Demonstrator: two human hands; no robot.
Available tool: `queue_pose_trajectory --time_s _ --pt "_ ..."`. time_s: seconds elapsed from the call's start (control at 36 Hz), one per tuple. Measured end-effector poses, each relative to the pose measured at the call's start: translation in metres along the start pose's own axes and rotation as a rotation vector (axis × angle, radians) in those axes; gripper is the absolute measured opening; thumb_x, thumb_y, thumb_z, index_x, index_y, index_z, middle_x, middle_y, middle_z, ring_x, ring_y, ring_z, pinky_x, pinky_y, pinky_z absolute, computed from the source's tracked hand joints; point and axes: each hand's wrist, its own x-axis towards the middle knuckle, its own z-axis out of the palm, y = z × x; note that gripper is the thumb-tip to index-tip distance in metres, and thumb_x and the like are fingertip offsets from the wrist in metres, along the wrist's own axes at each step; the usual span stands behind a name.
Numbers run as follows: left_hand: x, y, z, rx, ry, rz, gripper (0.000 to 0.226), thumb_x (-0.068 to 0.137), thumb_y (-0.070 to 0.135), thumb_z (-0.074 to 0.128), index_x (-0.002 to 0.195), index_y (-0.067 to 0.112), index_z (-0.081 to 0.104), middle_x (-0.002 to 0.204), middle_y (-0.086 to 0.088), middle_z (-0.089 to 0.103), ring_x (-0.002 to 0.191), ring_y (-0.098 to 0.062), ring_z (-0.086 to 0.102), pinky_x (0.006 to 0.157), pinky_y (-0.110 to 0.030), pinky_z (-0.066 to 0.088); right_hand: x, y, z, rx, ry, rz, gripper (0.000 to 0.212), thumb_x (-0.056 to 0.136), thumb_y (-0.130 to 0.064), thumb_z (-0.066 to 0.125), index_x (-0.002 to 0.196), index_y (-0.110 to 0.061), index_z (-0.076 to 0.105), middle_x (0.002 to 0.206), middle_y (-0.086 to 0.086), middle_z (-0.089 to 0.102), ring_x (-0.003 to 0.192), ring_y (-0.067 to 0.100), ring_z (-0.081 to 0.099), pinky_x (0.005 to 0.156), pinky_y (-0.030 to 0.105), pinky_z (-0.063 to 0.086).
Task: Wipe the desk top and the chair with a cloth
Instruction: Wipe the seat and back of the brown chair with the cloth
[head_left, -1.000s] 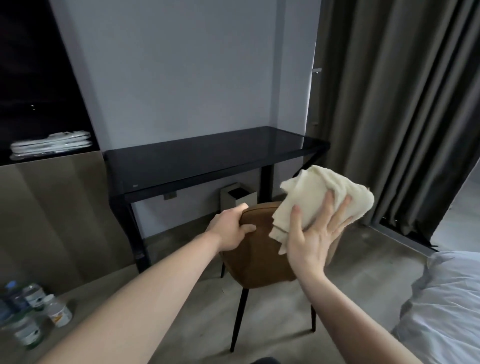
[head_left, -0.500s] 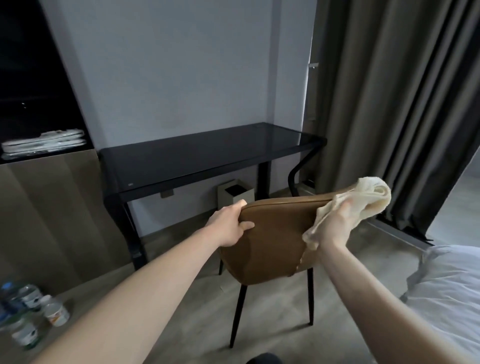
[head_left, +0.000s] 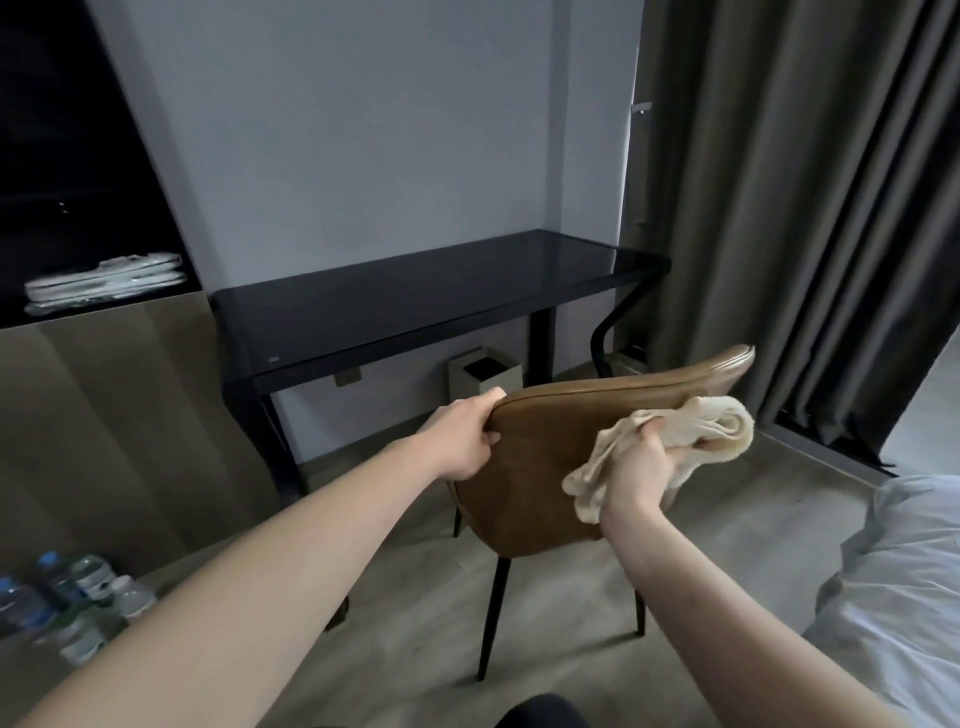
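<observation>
We are seeing grey curtains (head_left: 789, 208) hanging at the right, beside a pale wall (head_left: 389, 130). A small square bin (head_left: 485, 370) is sitting on the floor (head_left: 415, 597) by the wall. Folded white packets (head_left: 104, 280) are lying on a dark shelf (head_left: 78, 156) at left. Water bottles (head_left: 72, 597) are clustering at lower left. White bedding (head_left: 898, 582) is showing at lower right.

The chair (head_left: 545, 467) is tan brown with black legs; the cloth (head_left: 711, 431) is plain cream; the counter (head_left: 415, 296) is glossy black. The curtain (head_left: 805, 208) is grey-brown; the wall (head_left: 389, 130) pale grey; the bedsheet (head_left: 904, 571) white; the bottles (head_left: 78, 597) clear with blue caps.
</observation>
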Motion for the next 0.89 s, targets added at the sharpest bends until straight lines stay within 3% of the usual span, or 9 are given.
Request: queue_pose_trajectory --time_s 0.08,0.14,0.25,0.36,0.44,0.53,0.61,0.69,0.89 --pt "0.006 -0.001 0.006 0.008 0.023 0.015 0.022 0.101 0.017 0.053 0.107 0.037 0.045 0.106 0.006 0.059 0.092 -0.019 0.057 0.070 -0.032 0.041 0.026 -0.011 -0.017 0.066 0.063 -0.014 0.067 0.099 -0.055 0.047 0.158 -0.029 0.028 0.122 0.002 0.065 0.109 0.025 0.064 0.101 0.038 0.044" --pt "0.009 -0.003 0.009 0.015 0.034 0.012 0.022 0.102 0.017 0.053 0.109 0.036 0.045 0.106 0.005 0.061 0.092 -0.020 0.059 0.072 -0.036 0.047 0.049 -0.019 -0.024 0.069 0.050 0.003 0.066 0.095 -0.060 0.049 0.152 -0.028 0.042 0.126 0.003 0.065 0.113 0.027 0.063 0.099 0.038 0.045" --pt "0.014 -0.007 0.012 0.031 0.027 0.004 0.019 0.101 0.017 0.053 0.107 0.033 0.045 0.104 0.004 0.062 0.091 -0.022 0.061 0.080 -0.046 0.055 0.092 -0.027 -0.031 0.100 0.076 0.103 0.059 0.065 -0.078 0.048 0.101 -0.036 0.067 0.091 -0.010 0.067 0.090 0.017 0.064 0.091 0.036 0.049" --pt "0.015 -0.006 0.011 0.044 0.034 0.003 0.019 0.100 0.015 0.052 0.102 0.032 0.043 0.099 0.004 0.061 0.086 -0.021 0.061 0.074 -0.042 0.052 0.084 -0.025 -0.024 0.130 0.123 0.093 0.076 0.073 -0.076 0.044 0.130 -0.029 0.060 0.104 -0.009 0.069 0.101 0.019 0.065 0.092 0.038 0.048" --pt "0.014 -0.005 0.011 0.045 0.032 0.011 0.020 0.101 0.014 0.052 0.102 0.032 0.043 0.098 0.005 0.060 0.083 -0.018 0.060 0.065 -0.033 0.044 0.044 -0.028 -0.017 0.156 0.106 0.168 0.058 0.083 -0.071 0.046 0.123 -0.031 0.055 0.081 -0.008 0.059 0.087 0.020 0.062 0.084 0.036 0.046" --pt "0.012 -0.002 0.009 0.041 0.031 0.005 0.021 0.101 0.015 0.053 0.106 0.033 0.045 0.100 0.005 0.061 0.085 -0.017 0.060 0.066 -0.031 0.043 0.006 -0.017 -0.007 0.126 -0.006 0.261 0.056 0.094 -0.070 0.041 0.129 -0.028 0.055 0.116 -0.003 0.062 0.112 0.024 0.060 0.092 0.035 0.047" --pt "0.009 0.002 0.007 0.037 0.025 -0.007 0.022 0.100 0.015 0.053 0.103 0.035 0.044 0.101 0.005 0.060 0.087 -0.019 0.057 0.066 -0.030 0.039 -0.016 0.007 0.003 0.092 -0.079 0.281 0.083 0.077 -0.082 0.044 0.144 -0.033 0.045 0.132 -0.003 0.061 0.106 0.024 0.062 0.089 0.036 0.048" --pt "0.005 0.005 0.003 0.014 0.007 -0.017 0.023 0.100 0.016 0.055 0.107 0.037 0.046 0.108 0.003 0.062 0.092 -0.021 0.057 0.071 -0.034 0.043 -0.046 0.006 0.016 0.142 -0.084 0.281 0.075 0.088 -0.072 0.051 0.152 -0.037 0.036 0.126 0.000 0.063 0.112 0.026 0.061 0.108 0.049 0.043" --pt "0.000 0.006 -0.008 -0.032 -0.066 -0.011 0.031 0.098 0.011 0.049 0.087 0.040 0.046 0.100 0.004 0.061 0.091 -0.023 0.056 0.072 -0.032 0.040 -0.052 -0.016 0.028 0.244 -0.114 0.331 0.065 0.093 -0.059 0.057 0.145 -0.021 0.048 0.105 0.002 0.072 0.092 0.023 0.070 0.099 0.048 0.054"
